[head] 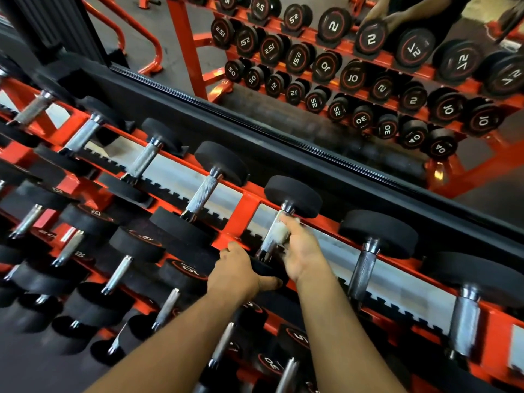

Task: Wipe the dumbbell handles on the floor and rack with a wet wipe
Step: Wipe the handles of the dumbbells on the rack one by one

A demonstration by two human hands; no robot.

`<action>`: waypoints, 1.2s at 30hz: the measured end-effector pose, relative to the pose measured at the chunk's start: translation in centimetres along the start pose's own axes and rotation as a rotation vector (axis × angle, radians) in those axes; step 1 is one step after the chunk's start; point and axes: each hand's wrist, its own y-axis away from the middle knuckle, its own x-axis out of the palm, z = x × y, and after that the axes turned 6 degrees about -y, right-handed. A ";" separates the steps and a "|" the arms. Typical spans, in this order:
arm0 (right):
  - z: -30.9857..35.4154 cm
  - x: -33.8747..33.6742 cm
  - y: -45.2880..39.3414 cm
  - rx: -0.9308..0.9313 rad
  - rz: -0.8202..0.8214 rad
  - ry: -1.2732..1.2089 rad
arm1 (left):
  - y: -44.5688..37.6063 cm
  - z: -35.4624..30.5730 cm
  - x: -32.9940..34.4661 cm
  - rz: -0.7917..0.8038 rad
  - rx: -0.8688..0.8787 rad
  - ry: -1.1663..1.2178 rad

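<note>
On the orange rack (249,202), right hand (300,251) fingers wrapped, wet wipe (279,232) against handle (269,242); left hand (236,272) gripping "10"-marked dumbbell head (266,269)

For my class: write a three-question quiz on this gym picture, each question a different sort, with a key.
1. True or false: the right hand presses a white wet wipe round a knurled steel dumbbell handle.
2. The left hand grips: A) a black rubber dumbbell head B) the mirror C) a bottle.
3. Fill in: the rack's frame is painted ___.

Key: 1 true; 2 A; 3 orange.
</note>
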 end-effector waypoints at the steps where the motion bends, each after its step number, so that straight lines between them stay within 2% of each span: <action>1: -0.3 0.4 0.1 0.011 -0.024 0.044 | 0.0 0.0 0.0 0.001 0.000 -0.001; 6: 0.1 2.5 -0.7 0.168 0.076 0.161 | 0.1 -0.2 -0.2 -0.004 0.001 -0.002; 10: 0.8 1.2 -0.8 0.071 0.076 -0.001 | 0.1 -0.2 -0.2 -0.006 0.002 -0.011; 12: 0.3 0.7 -0.5 0.038 0.078 0.045 | 0.1 -0.1 -0.1 -0.004 0.004 -0.007; 16: -0.8 0.6 0.2 0.160 0.113 0.167 | 0.1 -0.1 -0.2 -0.003 0.008 0.009; 21: 1.3 2.6 -1.7 0.106 0.029 0.039 | 0.1 -0.2 -0.3 -0.003 0.006 -0.010; 23: 1.1 2.8 -1.8 0.095 0.020 0.078 | 0.1 -0.1 -0.4 -0.001 0.009 -0.003; 27: 0.0 0.9 -0.5 0.150 0.118 0.258 | 0.1 0.0 -0.3 -0.004 0.011 0.005; 29: 0.4 0.3 -0.2 0.134 0.146 0.194 | 0.1 0.0 -0.2 -0.006 0.009 0.004; 32: 1.6 1.1 -1.3 0.040 0.060 0.013 | 0.1 -0.1 -0.2 -0.006 0.003 -0.006; 36: 1.6 2.8 -1.8 0.052 0.019 0.092 | 0.1 0.0 -0.2 -0.010 0.001 -0.011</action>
